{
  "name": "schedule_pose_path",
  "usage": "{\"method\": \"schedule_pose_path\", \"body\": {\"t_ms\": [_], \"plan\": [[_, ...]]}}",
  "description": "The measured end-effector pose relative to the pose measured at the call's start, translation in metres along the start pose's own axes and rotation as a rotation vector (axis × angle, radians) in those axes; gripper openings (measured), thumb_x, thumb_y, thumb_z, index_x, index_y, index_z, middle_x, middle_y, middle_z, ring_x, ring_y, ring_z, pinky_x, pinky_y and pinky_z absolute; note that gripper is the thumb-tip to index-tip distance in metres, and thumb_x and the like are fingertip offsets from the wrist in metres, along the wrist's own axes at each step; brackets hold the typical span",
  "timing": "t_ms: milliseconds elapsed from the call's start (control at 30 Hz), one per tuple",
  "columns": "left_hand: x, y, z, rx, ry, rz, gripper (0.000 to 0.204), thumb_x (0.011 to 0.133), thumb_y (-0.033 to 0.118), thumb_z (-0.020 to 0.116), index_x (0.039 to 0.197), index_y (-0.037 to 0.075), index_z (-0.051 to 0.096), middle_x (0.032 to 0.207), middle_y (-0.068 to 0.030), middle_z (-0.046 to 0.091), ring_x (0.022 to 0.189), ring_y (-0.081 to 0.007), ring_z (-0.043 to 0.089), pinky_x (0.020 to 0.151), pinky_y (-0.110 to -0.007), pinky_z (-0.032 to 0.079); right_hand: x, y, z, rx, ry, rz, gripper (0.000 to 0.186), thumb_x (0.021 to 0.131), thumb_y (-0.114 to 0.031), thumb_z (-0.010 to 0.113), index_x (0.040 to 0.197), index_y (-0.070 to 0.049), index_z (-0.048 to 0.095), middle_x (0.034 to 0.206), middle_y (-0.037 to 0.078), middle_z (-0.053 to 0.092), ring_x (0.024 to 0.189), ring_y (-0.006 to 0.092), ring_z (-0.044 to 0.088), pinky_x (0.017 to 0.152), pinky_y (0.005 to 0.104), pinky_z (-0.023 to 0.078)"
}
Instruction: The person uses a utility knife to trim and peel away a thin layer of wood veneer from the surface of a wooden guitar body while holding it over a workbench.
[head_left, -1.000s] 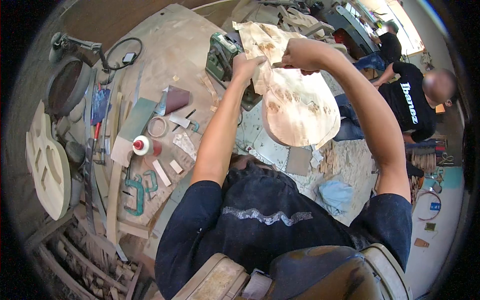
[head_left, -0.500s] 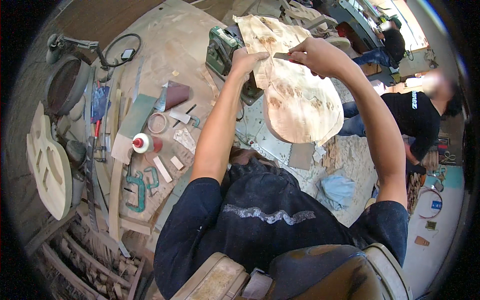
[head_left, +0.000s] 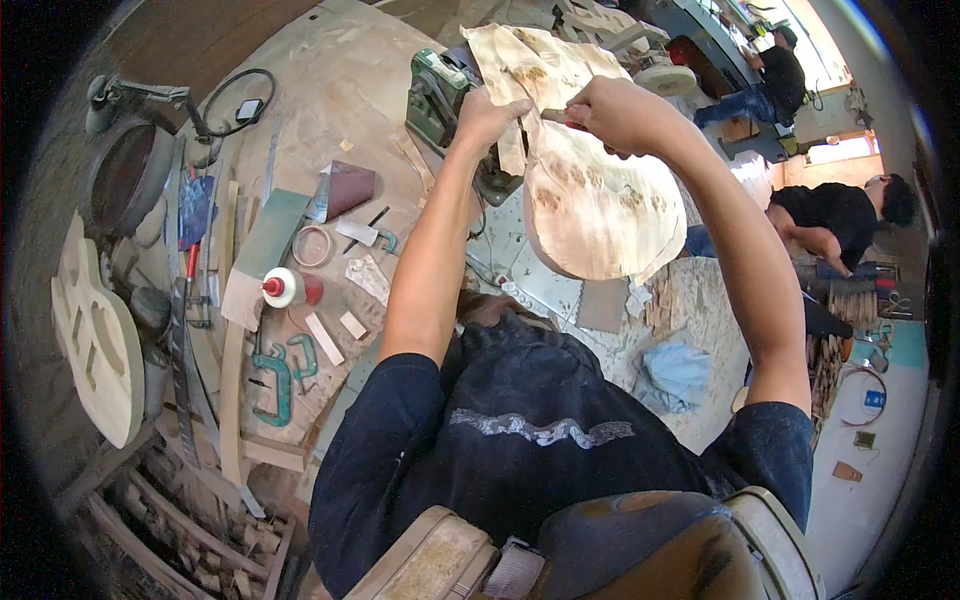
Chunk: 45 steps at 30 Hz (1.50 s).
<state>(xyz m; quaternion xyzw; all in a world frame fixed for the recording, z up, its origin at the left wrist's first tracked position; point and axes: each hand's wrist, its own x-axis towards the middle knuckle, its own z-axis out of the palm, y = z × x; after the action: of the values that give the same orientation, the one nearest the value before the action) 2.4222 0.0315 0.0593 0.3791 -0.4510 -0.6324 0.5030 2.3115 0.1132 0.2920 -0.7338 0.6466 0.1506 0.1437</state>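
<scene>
A pale, burl-figured wood veneer sheet (head_left: 605,190) lies over a rounded, guitar-shaped wooden body, whose side edge (head_left: 533,248) shows at the lower left. My left hand (head_left: 490,118) grips the veneer's left edge near the waist, its thumb stretched over the top face. In my right hand (head_left: 620,112) is a small knife (head_left: 553,116) with a bit of red by the fingers. Its blade points left across the veneer, close to my left thumb. A dark split runs through the veneer there. My right fingertips are partly hidden behind the hand.
Left of me, the bench (head_left: 330,90) bears a red-capped glue bottle (head_left: 290,287), green clamps (head_left: 272,385) and wood strips. A green machine (head_left: 432,100) stands beside my left hand. A routed guitar body (head_left: 100,330) leans far left. Two people (head_left: 835,225) are at the right.
My right hand has shifted slightly left with the knife, and the split in the veneer looks more open. The nearer person at the right has bent forward.
</scene>
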Motion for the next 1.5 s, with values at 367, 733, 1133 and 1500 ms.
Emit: {"method": "schedule_pose_path", "body": {"t_ms": [367,733,1133,1500], "plan": [[-0.002,0.006,-0.005,0.038,-0.031,0.067,0.028,0.082,0.012,0.083,0.105,-0.001,0.072,0.097,-0.0063,0.074,0.080,-0.0146,0.068,0.074,-0.031,0.054,0.019,-0.008,0.018,-0.221,0.043,-0.053,0.042,0.098,-0.029,0.056,0.080,0.006,0.069,0.058,0.019,0.064,0.051,0.0304,0.066,0.056,0.0442,0.054],[0.002,0.002,-0.009,-0.085,-0.082,0.014,0.037,0.085,0.005,0.078,0.119,-0.002,0.066,0.110,-0.0102,0.073,0.096,-0.0191,0.071,0.084,-0.034,0.056,0.007,-0.016,0.001,-0.078,-0.018,0.038,0.043,0.096,-0.031,0.062,0.084,0.009,0.071,0.071,0.024,0.070,0.068,0.0345,0.073,0.066,0.0456,0.057],[-0.008,0.006,-0.001,-0.184,-0.075,-0.068,0.033,0.080,0.006,0.081,0.110,-0.004,0.071,0.104,-0.0100,0.073,0.086,-0.0190,0.069,0.077,-0.036,0.056,0.030,-0.010,0.025,-0.188,0.022,-0.021,0.044,0.100,-0.036,0.056,0.087,0.003,0.071,0.060,0.017,0.065,0.051,0.0289,0.067,0.058,0.0428,0.054],[-0.009,0.002,-0.007,-0.082,-0.092,-0.069,0.034,0.087,0.005,0.076,0.119,-0.002,0.067,0.112,-0.0106,0.072,0.094,-0.0210,0.070,0.082,-0.037,0.058,0.019,-0.007,0.034,-0.157,0.065,-0.024,0.046,0.100,-0.036,0.056,0.082,0.004,0.070,0.055,0.018,0.062,0.052,0.0312,0.066,0.059,0.0444,0.053]]}}
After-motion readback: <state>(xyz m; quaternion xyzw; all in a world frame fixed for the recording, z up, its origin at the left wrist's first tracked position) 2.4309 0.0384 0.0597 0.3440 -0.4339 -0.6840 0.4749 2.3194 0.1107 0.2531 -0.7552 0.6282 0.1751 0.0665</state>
